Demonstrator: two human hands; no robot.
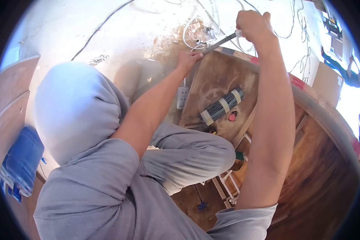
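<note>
A long, flat, grey metal strip with a whitish end (221, 42) slanted above the far corner of a brown wooden panel (206, 76); whether it touched the wood could not be told. The right hand (254, 26) was closed in a fist around its whitish end, while the left hand (189, 62) pinched the opposite tip between nearly closed fingers. Nearby looped a thin white cable (184, 35). Nearer the body, a dark ribbed bundle banded with pale tape (223, 107) lay on the panel, with a white rectangular power strip (182, 98) to its left.
</note>
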